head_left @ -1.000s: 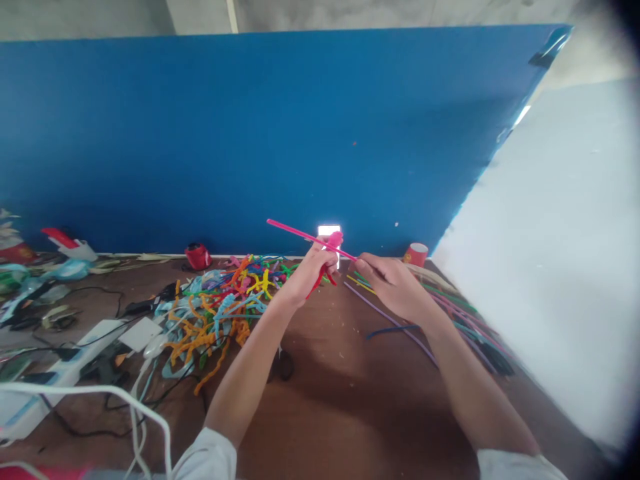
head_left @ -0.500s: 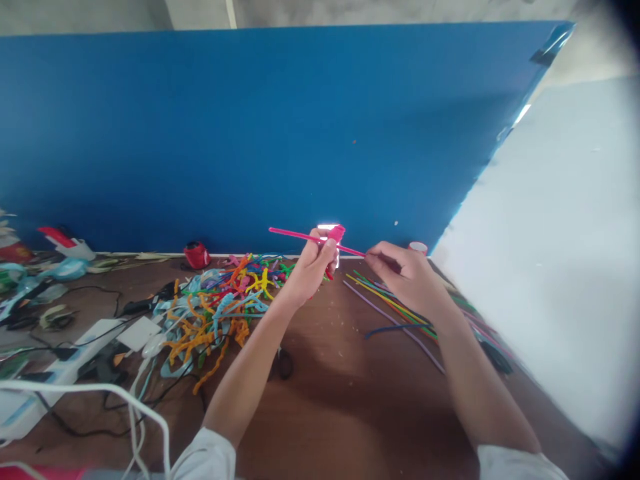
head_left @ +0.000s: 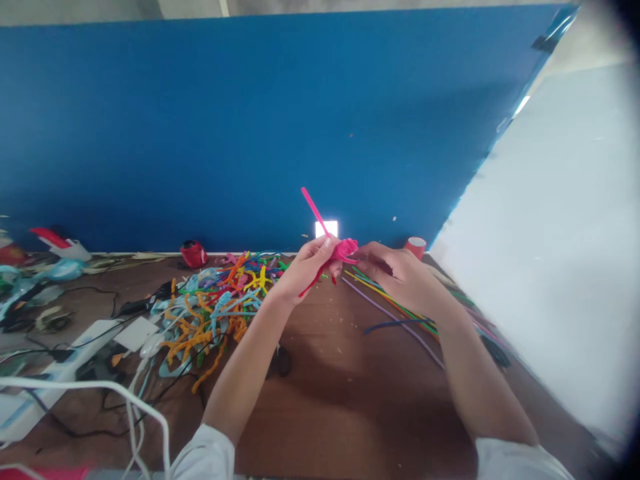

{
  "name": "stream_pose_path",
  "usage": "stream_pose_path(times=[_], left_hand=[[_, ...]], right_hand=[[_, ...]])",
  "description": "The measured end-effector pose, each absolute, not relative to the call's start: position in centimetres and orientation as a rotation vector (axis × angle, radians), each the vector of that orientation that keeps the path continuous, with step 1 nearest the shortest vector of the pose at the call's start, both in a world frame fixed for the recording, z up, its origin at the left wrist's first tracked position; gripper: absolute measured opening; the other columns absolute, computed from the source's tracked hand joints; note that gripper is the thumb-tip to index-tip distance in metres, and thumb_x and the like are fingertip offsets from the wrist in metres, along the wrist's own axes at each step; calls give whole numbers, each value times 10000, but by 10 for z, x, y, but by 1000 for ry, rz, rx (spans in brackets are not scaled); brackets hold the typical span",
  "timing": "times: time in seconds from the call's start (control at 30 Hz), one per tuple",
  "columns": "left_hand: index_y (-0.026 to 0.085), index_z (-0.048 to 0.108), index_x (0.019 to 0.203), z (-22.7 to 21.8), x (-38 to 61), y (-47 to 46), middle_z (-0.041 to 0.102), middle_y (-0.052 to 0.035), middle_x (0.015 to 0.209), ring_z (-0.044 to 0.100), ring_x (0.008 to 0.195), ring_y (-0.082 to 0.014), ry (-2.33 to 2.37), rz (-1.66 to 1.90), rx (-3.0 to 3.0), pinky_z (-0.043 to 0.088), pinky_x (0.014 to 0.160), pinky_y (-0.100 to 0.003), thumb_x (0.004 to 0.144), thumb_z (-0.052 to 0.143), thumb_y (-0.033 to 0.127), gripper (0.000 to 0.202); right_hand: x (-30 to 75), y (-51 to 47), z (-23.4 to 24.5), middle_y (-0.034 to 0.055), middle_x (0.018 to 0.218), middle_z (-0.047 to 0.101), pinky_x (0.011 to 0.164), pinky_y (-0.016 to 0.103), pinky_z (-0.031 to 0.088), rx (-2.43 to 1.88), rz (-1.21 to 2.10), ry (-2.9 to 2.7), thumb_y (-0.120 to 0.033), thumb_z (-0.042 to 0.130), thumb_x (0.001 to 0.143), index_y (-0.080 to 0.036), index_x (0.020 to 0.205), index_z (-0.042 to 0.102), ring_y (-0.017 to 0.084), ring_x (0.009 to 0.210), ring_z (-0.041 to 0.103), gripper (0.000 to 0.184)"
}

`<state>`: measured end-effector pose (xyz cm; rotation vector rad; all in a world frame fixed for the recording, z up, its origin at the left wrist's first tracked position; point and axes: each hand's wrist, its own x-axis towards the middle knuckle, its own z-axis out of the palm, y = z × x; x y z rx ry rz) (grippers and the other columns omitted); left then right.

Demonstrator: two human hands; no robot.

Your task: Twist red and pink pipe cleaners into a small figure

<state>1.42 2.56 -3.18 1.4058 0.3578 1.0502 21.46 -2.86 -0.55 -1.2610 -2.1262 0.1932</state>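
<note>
Both of my hands meet above the brown table (head_left: 350, 400), closed on a pink pipe cleaner (head_left: 343, 249). My left hand (head_left: 306, 268) pinches its coiled, bunched part, and a red end hangs below the fingers. My right hand (head_left: 400, 273) grips the same coil from the right side. A straight free end of the pink pipe cleaner sticks up and to the left against the blue board. Straight pipe cleaners (head_left: 400, 310) of several colours lie on the table under my right hand.
A heap of bent pipe cleaners (head_left: 220, 307) in many colours lies left of my hands. Cables, a white power strip (head_left: 65, 360) and small tools crowd the left side. A red cup (head_left: 415, 247) and a red object (head_left: 193, 254) stand by the blue board (head_left: 250, 133). A white wall borders the right.
The pink pipe cleaner's free end has swung from pointing left to pointing up. My right hand has moved in close to my left, onto the coil.
</note>
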Motion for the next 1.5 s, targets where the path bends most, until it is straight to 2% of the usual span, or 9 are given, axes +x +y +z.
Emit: stream_pose_path(times=[0.17,0.33,0.43,0.6,0.77,0.9,1.03,1.37,1.5], left_hand=[[146,525,721,-31,7,26,480,29,534,445,502,-68,290,722,1480,383,572,-230,959,514,476,407],[148,544,679,-30,4,28,481,24,513,448,493,-80,268,621,1444,389,532,-232,936,550,421,375],[142,563,628,-28,2,29,470,24,474,437,457,-79,303,576,1431,393,497,-230,905,578,360,353],[139,537,578,-29,-1,30,448,29,443,392,413,-63,308,557,1432,364,473,-225,897,568,323,369],[144,519,607,-31,1,29,386,47,435,388,433,-68,299,626,1405,386,554,-249,940,502,341,387],[149,534,662,-31,1,30,348,71,430,336,419,-59,317,653,1387,348,531,-236,933,528,362,344],[130,581,642,-31,-1,32,469,27,466,354,411,-57,403,577,1477,297,464,-226,912,559,437,409],[138,551,642,-29,1,28,540,-15,605,480,553,-93,485,666,1538,413,596,-252,946,428,567,541],[139,604,818,-29,0,27,568,-20,748,490,624,-91,516,693,1569,410,594,-226,918,492,579,465]], right_hand=[[222,-23,-8,-2,815,709,617,265,397,-1252,115,-2153,-381,571,929,-248,1110,634,156,665,626,234],[227,-17,-12,4,836,690,629,286,427,-1244,-26,-2125,-497,563,921,-229,1493,351,167,649,627,666],[231,-12,-15,21,877,702,643,287,447,-1203,-93,-2122,-539,544,923,-218,1539,277,180,696,653,744],[239,-3,-18,31,918,726,702,286,451,-1159,-236,-2169,-538,523,943,-261,1432,481,180,772,681,564],[238,0,-18,31,933,735,685,271,416,-1120,-340,-2223,-458,458,997,-264,1058,701,163,828,679,317],[236,0,-17,20,960,737,660,271,401,-1174,-200,-2250,-451,491,982,-254,1072,670,164,828,677,281],[230,-2,-18,20,898,743,645,271,405,-1190,25,-2305,-450,453,993,-257,1247,597,171,750,669,350],[220,-4,-22,-14,630,610,592,261,313,-1169,5,-2149,-376,439,1000,-229,903,653,126,554,527,277],[226,1,-22,-18,609,607,588,276,290,-1207,-50,-2125,-393,423,1001,-234,894,660,128,539,514,305]])
